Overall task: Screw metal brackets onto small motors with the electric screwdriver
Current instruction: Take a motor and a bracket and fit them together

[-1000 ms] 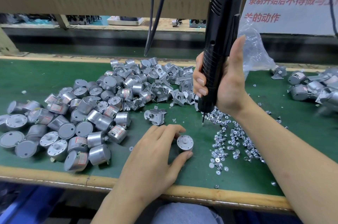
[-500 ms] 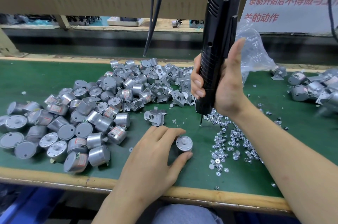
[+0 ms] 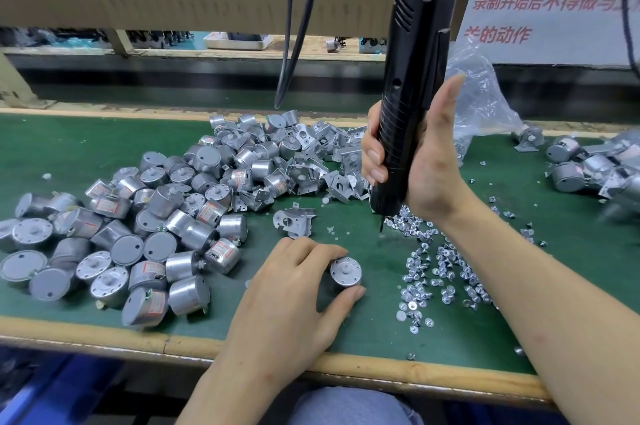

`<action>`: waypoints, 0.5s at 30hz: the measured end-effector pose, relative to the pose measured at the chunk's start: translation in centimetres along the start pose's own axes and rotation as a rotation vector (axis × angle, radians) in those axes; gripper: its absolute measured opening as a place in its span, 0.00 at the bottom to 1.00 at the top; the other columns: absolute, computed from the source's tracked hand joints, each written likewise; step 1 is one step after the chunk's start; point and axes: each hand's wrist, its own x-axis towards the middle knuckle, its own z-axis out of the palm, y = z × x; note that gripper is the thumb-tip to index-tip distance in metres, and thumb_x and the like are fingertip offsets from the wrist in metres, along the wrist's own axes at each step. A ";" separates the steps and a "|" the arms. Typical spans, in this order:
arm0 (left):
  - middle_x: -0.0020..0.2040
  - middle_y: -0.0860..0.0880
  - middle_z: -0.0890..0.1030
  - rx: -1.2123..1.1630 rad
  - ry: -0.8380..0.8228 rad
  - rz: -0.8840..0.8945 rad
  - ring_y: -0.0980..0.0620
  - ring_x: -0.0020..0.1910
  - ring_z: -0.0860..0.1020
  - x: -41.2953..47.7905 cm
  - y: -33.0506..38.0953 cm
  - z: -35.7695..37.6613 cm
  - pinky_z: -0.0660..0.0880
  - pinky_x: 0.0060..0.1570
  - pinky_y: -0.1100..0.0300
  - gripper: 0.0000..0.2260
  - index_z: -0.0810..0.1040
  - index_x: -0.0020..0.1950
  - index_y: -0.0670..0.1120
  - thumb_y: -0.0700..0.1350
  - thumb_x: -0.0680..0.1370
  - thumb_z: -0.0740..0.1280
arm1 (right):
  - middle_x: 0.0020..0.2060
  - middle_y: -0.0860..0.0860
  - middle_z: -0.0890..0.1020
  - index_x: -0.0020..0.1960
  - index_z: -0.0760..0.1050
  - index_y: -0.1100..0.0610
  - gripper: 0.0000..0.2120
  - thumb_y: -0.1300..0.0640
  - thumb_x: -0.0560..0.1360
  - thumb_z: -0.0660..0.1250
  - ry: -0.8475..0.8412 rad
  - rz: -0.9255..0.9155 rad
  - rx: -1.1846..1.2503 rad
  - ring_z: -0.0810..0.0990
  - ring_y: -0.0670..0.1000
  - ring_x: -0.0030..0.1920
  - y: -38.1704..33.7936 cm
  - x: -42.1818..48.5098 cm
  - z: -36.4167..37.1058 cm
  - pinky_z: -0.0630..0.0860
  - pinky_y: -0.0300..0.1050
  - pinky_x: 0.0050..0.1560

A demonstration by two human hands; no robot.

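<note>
My left hand (image 3: 298, 289) holds a small silver motor (image 3: 345, 271) upright on the green mat, thumb and fingers curled round its sides, shaft end up. My right hand (image 3: 420, 161) grips the black electric screwdriver (image 3: 412, 85), which hangs upright from a cable; its bit tip (image 3: 381, 228) hovers just above the mat at the edge of the loose screws (image 3: 440, 272). A single metal bracket (image 3: 293, 222) lies on the mat just beyond my left hand.
A heap of bare motors (image 3: 145, 227) covers the mat's left side, with a pile of brackets (image 3: 311, 161) behind. Motors with brackets on them (image 3: 588, 164) lie far right. A clear plastic bag (image 3: 481, 105) sits behind the screwdriver. The wooden table edge (image 3: 398, 371) runs in front.
The screwdriver and my right hand have drifted slightly left, off the screw pile. My left hand and the motor stay where they were.
</note>
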 end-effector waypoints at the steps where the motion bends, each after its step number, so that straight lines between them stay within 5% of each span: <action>1: 0.48 0.59 0.75 0.000 0.000 0.001 0.57 0.49 0.72 0.0 0.0 0.0 0.68 0.50 0.67 0.15 0.79 0.56 0.52 0.57 0.74 0.72 | 0.27 0.49 0.72 0.41 0.71 0.57 0.37 0.21 0.62 0.56 -0.001 0.000 -0.002 0.67 0.50 0.23 0.0 0.0 0.0 0.66 0.42 0.28; 15: 0.48 0.58 0.76 -0.009 0.001 0.001 0.56 0.49 0.73 0.0 0.1 0.0 0.68 0.50 0.66 0.15 0.79 0.56 0.52 0.58 0.74 0.70 | 0.27 0.49 0.73 0.40 0.72 0.55 0.37 0.20 0.62 0.56 -0.028 0.017 -0.008 0.68 0.49 0.24 -0.2 -0.1 -0.4 0.67 0.42 0.29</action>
